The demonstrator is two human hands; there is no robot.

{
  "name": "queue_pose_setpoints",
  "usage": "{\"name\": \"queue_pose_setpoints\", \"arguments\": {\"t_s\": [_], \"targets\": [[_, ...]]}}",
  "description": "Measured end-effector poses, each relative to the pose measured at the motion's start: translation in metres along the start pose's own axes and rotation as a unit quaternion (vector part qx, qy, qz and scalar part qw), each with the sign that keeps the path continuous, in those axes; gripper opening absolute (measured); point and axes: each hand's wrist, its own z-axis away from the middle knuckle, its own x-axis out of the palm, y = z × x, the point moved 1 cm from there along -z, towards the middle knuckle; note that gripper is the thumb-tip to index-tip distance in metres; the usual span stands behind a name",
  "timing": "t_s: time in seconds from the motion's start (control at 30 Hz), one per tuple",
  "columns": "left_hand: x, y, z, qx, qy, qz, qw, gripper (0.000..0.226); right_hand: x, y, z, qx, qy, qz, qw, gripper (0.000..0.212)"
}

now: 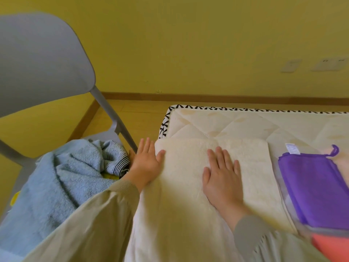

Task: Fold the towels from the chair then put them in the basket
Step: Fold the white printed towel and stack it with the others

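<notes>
While the cream towel lies flat on the mattress straight ahead of us, its long axis runs from 6 o'clock at our body to 12 o'clock, where its far edge ends in rounded corners. Both hands are released and flat on it, fingers straight and pointing to 12, grasping nothing. Our right hand presses near the towel's middle. Our left hand sits on its 9 o'clock edge, with the thumb on the cloth and the fingers partly past the edge.

We judge this to be a smoothing press, and the coming fold turns on that axis. Each hand has a side edge nearby, the left one already at its own.

Farther out at 3 o'clock a folded purple towel lies inside a pale translucent container; we cannot tell whether this is the basket. If it is, our right hand is the nearer one for the drop. At 9 o'clock, just beside our left hand, a crumpled blue towel waits on the grey chair.
</notes>
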Motion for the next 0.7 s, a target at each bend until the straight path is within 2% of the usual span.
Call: {"name": "queue_pose_setpoints", "arguments": {"t_s": [0.07,0.13,0.17,0.23,0.3,0.43,0.7], "targets": [[-0.006,0.016,0.005,0.035,0.084,-0.015,0.996,0.065,-0.001,-0.001,-0.001,0.002,0.003,-0.005,1.000,0.060],[-0.010,0.047,0.016,0.119,0.177,0.008,0.977,0.063,-0.003,-0.002,0.000,0.004,0.002,-0.018,1.000,0.059],[-0.006,0.060,0.023,0.158,0.187,0.019,0.969,0.062,-0.003,-0.002,-0.001,0.004,-0.001,-0.023,1.000,0.059],[0.016,0.073,0.041,0.185,0.153,0.018,0.970,0.060,-0.003,-0.001,-0.001,-0.002,-0.010,-0.025,1.000,0.059],[0.037,0.069,0.054,0.153,0.121,0.001,0.981,0.059,-0.002,0.003,-0.003,-0.016,-0.018,-0.021,0.999,0.059],[0.044,0.063,0.052,0.141,0.119,-0.012,0.983,0.061,-0.005,0.022,-0.003,-0.072,-0.032,-0.001,0.997,0.059],[0.044,0.035,0.077,0.088,0.090,-0.031,0.992,0.065,-0.016,0.049,0.013,0.057,-0.042,0.042,0.997,0.059]]}}
